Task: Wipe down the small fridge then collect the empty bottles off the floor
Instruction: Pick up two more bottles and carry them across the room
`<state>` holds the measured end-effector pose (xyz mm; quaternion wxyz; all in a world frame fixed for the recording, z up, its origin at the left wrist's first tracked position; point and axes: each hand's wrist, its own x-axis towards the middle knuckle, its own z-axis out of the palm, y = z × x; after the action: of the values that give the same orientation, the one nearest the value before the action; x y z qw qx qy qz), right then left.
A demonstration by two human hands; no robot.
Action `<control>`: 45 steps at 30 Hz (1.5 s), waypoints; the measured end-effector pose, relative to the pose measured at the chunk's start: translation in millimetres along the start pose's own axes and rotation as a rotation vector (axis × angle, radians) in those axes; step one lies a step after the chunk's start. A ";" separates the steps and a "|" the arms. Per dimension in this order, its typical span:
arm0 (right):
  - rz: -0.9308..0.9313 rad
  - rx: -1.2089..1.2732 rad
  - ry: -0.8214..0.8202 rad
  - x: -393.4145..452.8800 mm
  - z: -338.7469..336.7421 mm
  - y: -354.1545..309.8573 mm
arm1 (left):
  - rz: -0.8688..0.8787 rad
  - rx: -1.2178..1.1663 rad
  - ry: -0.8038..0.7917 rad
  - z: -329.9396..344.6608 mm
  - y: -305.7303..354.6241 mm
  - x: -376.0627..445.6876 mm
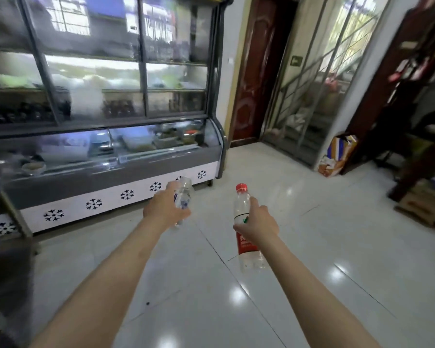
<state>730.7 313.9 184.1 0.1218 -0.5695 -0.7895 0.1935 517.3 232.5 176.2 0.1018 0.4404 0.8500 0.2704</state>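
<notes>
A: Status of bottles?
B: Left hand grips clear bottle; right hand grips red-capped bottle, cap up (both raised above floor, near fridge).

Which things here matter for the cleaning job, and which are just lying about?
Part of the job:
red-label bottle, held by right hand
clear bottle, held by left hand
fridge

Just lying about:
colourful bag
cardboard boxes
red door
</notes>
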 end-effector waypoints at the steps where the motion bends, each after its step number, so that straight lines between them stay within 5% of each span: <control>1: 0.005 -0.008 0.006 11.8 -3.6 1.2 | 0.014 0.007 -0.009 3.4 6.3 14.8; 22: 0.033 0.026 0.080 350.7 -101.4 138.0 | 0.106 -0.008 -0.030 151.2 223.0 304.0; 45: 0.049 0.011 0.048 759.6 -115.2 156.7 | 0.106 -0.091 -0.057 261.5 328.2 685.3</control>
<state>667.6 1095.3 196.4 0.1391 -0.5925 -0.7711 0.1871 447.4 1033.0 183.2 0.1315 0.4875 0.8089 0.3012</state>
